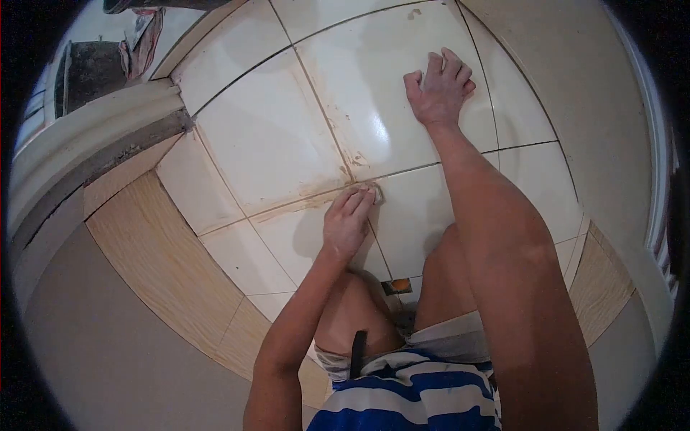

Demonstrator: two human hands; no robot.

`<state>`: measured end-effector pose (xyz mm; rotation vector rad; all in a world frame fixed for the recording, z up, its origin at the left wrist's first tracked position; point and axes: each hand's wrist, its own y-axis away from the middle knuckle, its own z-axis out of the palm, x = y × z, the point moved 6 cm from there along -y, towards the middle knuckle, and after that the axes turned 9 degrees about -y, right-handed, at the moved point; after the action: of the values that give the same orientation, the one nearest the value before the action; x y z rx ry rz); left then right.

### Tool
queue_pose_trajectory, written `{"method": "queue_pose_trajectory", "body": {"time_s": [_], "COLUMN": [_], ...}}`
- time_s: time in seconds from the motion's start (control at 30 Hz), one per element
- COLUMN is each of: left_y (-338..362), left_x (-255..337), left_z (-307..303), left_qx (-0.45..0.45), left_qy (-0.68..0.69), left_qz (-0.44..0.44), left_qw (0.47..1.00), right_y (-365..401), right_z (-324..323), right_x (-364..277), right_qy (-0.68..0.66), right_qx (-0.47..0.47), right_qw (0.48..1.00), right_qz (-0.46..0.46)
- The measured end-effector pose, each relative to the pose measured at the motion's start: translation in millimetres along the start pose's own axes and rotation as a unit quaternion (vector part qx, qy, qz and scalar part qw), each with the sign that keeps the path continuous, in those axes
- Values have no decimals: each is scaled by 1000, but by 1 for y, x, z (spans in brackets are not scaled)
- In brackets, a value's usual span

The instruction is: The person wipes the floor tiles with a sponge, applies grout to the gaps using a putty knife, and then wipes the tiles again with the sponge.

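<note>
My left hand [349, 221] is closed around a small pale object [376, 192], too hidden to name, and presses it on a joint of the white floor tiles [277, 144]. Brownish smears [353, 159] run along the joints just beyond and to the left of it. Farther forward on the right, my right hand [441, 87] rests on a tile with its fingers spread and bent. Nothing shows in it, though its palm faces down and is hidden. Dark joints run past that hand on its right.
At the upper left, a raised door-frame edge [100, 144] stands beside the tiles, with a black container [92, 75] beyond it. Wood-look tiles [165, 266] line the left wall. An orange item [399, 285] lies on the floor between my legs. A wall rises on the right.
</note>
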<state>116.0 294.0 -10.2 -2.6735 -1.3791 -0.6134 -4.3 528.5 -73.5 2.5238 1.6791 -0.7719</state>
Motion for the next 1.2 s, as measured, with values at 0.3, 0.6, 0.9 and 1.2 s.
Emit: {"method": "queue_pose_trajectory", "body": {"time_s": [0.3, 0.6, 0.9, 1.2], "left_y": [-23, -16, 6, -54], "left_x": [2, -45, -1, -50], "left_z": [-5, -36, 5, -37], "left_qx": [14, 31, 110, 175], "left_qy": [42, 74, 45, 79], "left_qz": [28, -95, -143, -152], "left_qw": [999, 992, 983, 969], "right_y": [0, -2, 1, 2], "right_z": [1, -1, 3, 4], "right_x": [-1, -2, 0, 1], "right_qy": [2, 1, 4, -11], "right_qx": [-9, 3, 10, -5], "right_qw": [1000, 1000, 1000, 1000], "right_qz": [12, 0, -17, -6]}}
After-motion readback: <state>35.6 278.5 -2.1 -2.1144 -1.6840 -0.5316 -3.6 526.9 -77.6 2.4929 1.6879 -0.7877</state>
